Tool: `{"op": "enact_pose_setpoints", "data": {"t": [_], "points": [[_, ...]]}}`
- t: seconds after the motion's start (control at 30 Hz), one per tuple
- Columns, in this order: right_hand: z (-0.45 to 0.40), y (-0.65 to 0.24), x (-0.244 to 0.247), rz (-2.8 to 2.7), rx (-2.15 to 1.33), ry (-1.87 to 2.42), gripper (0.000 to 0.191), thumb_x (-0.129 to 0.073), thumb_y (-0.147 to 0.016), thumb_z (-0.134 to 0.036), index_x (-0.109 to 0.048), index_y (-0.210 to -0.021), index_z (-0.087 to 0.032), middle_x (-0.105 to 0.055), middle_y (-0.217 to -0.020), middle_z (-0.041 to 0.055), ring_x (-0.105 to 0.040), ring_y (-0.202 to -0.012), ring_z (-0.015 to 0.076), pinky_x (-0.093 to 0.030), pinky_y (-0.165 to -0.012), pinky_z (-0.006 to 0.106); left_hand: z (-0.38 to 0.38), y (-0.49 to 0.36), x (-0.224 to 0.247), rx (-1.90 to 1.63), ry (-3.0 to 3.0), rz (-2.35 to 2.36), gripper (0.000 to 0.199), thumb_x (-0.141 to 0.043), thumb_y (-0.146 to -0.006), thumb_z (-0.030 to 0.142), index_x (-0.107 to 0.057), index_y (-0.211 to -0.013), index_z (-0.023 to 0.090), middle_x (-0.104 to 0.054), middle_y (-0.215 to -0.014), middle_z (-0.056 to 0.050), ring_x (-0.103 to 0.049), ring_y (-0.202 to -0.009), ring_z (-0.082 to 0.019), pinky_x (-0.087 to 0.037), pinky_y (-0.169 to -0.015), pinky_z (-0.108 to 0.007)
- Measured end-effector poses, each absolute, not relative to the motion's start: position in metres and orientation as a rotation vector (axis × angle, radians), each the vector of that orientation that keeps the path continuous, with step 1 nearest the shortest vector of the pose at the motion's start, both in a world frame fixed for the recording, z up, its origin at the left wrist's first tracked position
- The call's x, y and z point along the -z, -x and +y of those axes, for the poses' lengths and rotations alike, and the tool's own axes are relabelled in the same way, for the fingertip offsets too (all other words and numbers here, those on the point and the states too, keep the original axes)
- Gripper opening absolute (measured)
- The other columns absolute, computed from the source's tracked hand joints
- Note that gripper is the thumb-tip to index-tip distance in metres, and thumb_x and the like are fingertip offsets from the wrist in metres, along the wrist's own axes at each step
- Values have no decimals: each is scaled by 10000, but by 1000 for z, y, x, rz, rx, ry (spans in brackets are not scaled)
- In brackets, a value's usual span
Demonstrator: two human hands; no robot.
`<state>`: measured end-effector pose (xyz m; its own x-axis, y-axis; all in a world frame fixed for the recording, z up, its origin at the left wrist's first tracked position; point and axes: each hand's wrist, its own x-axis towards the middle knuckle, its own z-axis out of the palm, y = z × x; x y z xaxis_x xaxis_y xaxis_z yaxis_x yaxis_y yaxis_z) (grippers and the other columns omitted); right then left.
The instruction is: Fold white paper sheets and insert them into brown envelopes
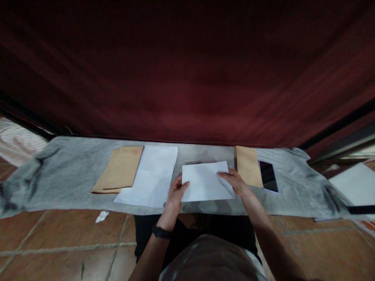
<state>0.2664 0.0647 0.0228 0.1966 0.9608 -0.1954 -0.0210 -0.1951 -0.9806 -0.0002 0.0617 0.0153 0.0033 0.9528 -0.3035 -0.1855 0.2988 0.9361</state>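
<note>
Above the grey-draped bench (73, 168), left hand (177, 192) and right hand (235, 182) grip smooth, blank white paper (205, 182); dark-red curtain (190, 78) beyond, brown-tiled floor (70, 230) below.

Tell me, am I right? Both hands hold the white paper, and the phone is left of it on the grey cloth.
One thing's wrong: the head view shows the phone to the right of the white paper, not left, on the grey cloth. The left hand and right hand do both hold the paper.
</note>
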Motion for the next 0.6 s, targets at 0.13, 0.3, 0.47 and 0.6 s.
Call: {"op": "enact_pose_setpoints", "data": {"t": [0.13, 0.3, 0.47, 0.6], "points": [[72, -271, 0, -1193, -882, 1656, 291, -671, -784, -338, -722, -1048, -225, -775, -928, 43, -713, -872, 260, -575, -807, 402, 69, -2, -10, -1063, -1292, 1544, 538, -636, -852, 250, -544, -1378, 181, -762, -1087, -84, -728, -918, -230, -574, -845, -362], [59, -258, 13, -1469, -244, 1952, 430, -508, -913, -190, -618, -1328, -166, -722, -1116, 134, -691, -999, 265, -548, -915, 424, 67, -8, -12, -740, -1660, 1865, 553, -534, -929, 165, -467, -1478, 152, -734, -1199, -127, -722, -1035, -264, -554, -925, -374], [43, -218, 20, -1885, -23, 1778, 424, -392, -1022, -211, -579, -1400, -164, -607, -1418, 140, -569, -1305, 241, -484, -1086, 401, 63, -9, -12, -436, -1870, 2050, 514, -499, -988, 246, -466, -1495, 171, -765, -1060, -124, -745, -870, -270, -574, -797, -365], [34, -189, 24, -2111, 31, 1757, 457, -434, -1045, -290, -520, -1470, -146, -481, -1559, 141, -433, -1445, 285, -358, -1188, 508, 57, -7, -10, -455, -2139, 2110, 441, -440, -1013, 252, -533, -1432, 153, -701, -1229, -169, -700, -1056, -302, -554, -911, -437]]}}
